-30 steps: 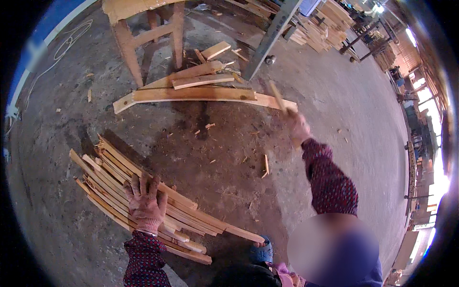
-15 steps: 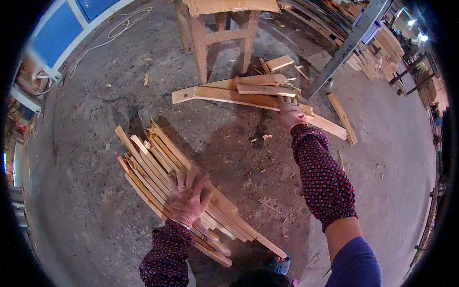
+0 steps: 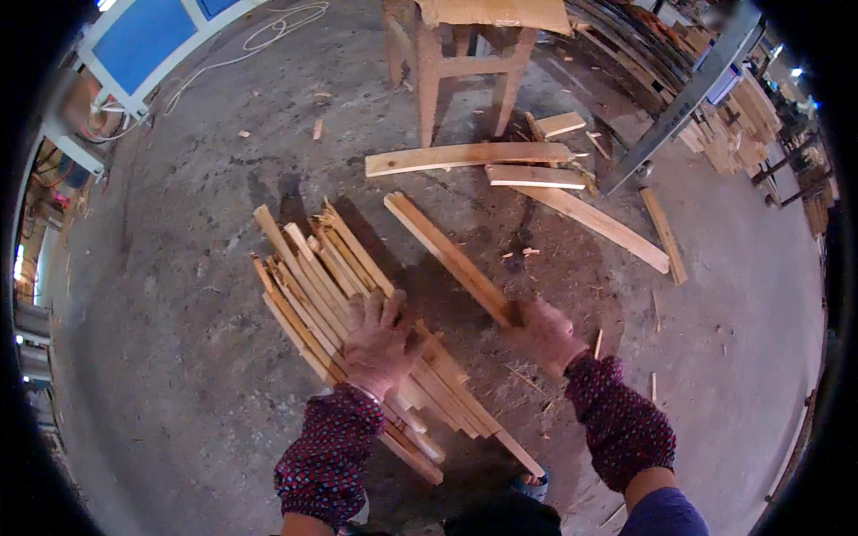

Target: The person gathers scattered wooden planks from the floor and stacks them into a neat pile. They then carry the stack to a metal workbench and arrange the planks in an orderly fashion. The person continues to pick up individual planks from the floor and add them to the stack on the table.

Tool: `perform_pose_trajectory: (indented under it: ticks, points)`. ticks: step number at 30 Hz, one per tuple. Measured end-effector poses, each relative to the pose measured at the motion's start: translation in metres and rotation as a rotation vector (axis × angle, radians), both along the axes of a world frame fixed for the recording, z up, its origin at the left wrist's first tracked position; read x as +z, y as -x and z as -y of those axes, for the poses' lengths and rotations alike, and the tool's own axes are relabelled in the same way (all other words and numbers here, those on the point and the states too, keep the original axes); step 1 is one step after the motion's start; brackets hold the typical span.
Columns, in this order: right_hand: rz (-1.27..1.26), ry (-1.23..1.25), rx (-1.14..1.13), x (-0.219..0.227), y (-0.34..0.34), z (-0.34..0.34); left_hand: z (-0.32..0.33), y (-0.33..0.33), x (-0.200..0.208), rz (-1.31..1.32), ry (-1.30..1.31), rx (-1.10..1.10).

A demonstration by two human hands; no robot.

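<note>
While a blue-panelled machine point(image 3: 147, 40) and a loose white cord point(image 3: 268, 22) sit at the far left of the concrete floor point(image 3: 161, 295), the work itself lies lower down. 1 bundle of thin wooden slats point(image 3: 322, 268), too many and too overlapped to count exactly, rests under the left hand point(image 3: 377, 344). That gloved hand lies flat on top of the bundle, fingers point(image 3: 368, 308) spread wide and pointing away from the person, pressing the slats rather than wrapping them; the slats run diagonally beneath the palm, sticking out past the fingertips on the far side and past the wrist on the near side.

Just to the right, 1 single longer slat point(image 3: 447, 255) slants above the floor, well clear of the bundle at its far end. Its near end sits inside the right hand point(image 3: 547, 335), also gloved, whose fingers are curled closed around it.

Farther back stands 1 wooden stool point(image 3: 465, 54) with a board on top. Beside its legs lie 3 larger planks point(image 3: 465, 157) and 1 short offcut point(image 3: 561, 123). 1 grey metal post point(image 3: 684, 98) leans at the right, with 1 more small plank point(image 3: 664, 234) beyond it
</note>
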State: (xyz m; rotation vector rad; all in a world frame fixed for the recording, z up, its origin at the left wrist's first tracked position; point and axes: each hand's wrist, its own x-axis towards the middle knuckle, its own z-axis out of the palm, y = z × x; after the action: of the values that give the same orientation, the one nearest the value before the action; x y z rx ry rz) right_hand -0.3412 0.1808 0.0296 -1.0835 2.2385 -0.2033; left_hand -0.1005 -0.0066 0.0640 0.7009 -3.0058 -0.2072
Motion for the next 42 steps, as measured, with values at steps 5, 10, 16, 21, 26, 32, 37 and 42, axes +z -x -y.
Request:
perform_pose_trajectory:
  ticks: [5, 10, 16, 21, 26, 32, 37, 42]
  points:
    - [0.334, 0.236, 0.009, 0.007, -0.057, 0.024, 0.003, -0.005, -0.007, -0.014, 0.041, -0.001]
    - [0.567, 0.28, 0.12, -0.014, -0.068, 0.032, 0.001, -0.004, -0.011, -0.064, -0.047, 0.073]
    - [0.42, 0.531, 0.294, -0.021, -0.064, 0.04, -0.002, 0.012, 0.001, -0.034, 0.068, 0.005]
    - [0.148, 0.192, 0.427, 0.02, -0.069, 0.063, -0.003, 0.014, -0.019, -0.005, 0.088, 0.145]
    - [0.062, 0.51, 0.186, -0.021, -0.023, 0.068, -0.005, 0.018, -0.014, -0.071, 0.163, 0.134]
    - [-0.303, 0.548, -0.051, -0.016, 0.096, 0.124, 0.0, 0.017, -0.008, -0.04, 0.088, 0.126]
    - [-0.356, 0.492, -0.303, -0.059, 0.149, 0.184, -0.001, 0.023, -0.002, 0.038, 0.032, 0.141]
    - [-0.146, 0.695, -0.327, -0.076, 0.132, 0.181, 0.002, 0.026, 0.003, 0.027, 0.0, 0.125]
